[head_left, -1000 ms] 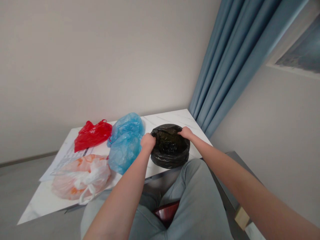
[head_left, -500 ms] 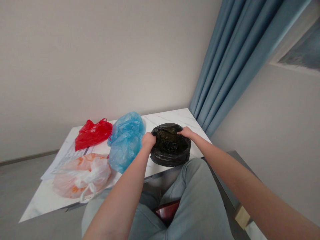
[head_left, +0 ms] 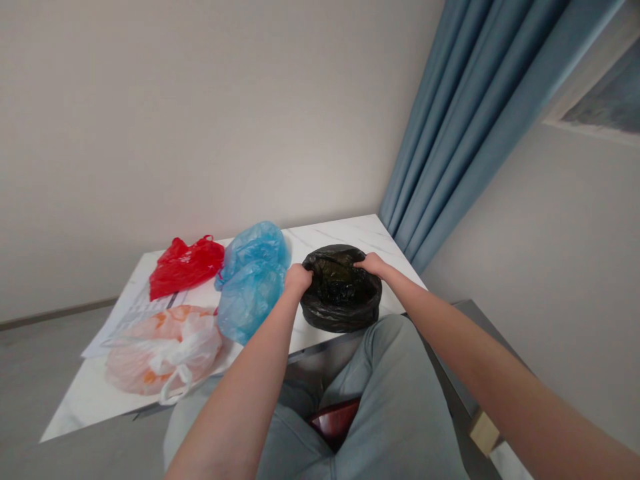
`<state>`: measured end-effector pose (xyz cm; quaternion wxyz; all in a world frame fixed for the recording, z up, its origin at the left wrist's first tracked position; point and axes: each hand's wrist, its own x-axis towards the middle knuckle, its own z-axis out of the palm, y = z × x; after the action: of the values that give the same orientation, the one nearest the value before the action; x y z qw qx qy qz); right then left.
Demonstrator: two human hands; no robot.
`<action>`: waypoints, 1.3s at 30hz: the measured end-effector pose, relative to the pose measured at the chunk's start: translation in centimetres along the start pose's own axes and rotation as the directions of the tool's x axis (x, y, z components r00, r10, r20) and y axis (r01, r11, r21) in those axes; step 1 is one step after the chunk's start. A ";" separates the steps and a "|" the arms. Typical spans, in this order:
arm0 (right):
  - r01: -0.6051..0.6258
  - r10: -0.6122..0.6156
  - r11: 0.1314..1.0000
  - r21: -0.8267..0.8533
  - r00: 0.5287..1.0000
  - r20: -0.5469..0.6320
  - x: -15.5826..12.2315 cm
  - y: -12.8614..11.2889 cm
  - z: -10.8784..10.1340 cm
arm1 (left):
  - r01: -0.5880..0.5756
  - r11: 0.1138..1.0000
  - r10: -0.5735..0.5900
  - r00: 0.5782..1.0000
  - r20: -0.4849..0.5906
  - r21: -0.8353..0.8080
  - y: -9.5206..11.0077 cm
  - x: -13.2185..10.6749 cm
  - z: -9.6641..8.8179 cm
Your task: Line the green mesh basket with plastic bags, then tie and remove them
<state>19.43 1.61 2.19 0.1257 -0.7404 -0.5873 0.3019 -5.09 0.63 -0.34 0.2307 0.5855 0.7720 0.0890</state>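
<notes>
A black plastic bag (head_left: 341, 315) stands with its mouth spread wide on the white marbled table (head_left: 325, 230), close to the front edge. My left hand (head_left: 299, 279) is closed on the left side of its rim, with the fingers partly hidden inside. On the right side of the rim, my right hand (head_left: 373, 263) grips the plastic, its fingertips reaching over the edge. The bag's inside is dark, with crumpled, shiny film showing. Just left of my left hand lies a puffed-up blue plastic bag (head_left: 253, 297).
Farther left are a red plastic bag (head_left: 185, 267) and a knotted white-and-orange plastic bag (head_left: 165, 353) beside printed paper sheets (head_left: 117, 320). A wall borders the table's back. A blue curtain (head_left: 465, 133) hangs at the right, and my knees are against the front edge.
</notes>
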 end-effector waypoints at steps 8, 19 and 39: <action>0.018 -0.018 0.998 -0.063 1.000 -0.001 0.7 0.4 0.3 | -0.002 1.000 0.001 1.000 -0.017 -0.007 0.1 -0.4 -0.1; 0.054 -0.056 0.986 -0.158 0.998 -0.009 1.2 0.8 0.6 | 0.030 1.000 -0.030 0.998 -0.051 -0.009 0.4 -1.0 -0.4; 0.076 -0.094 0.960 -0.268 0.994 -0.055 1.0 0.7 0.5 | 0.039 0.999 -0.039 0.997 -0.066 0.001 0.7 -1.5 -0.7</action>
<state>19.81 2.27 1.09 0.0579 -0.7343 -0.6492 0.1898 -4.52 -0.50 0.92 0.2063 0.5673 0.7906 0.1028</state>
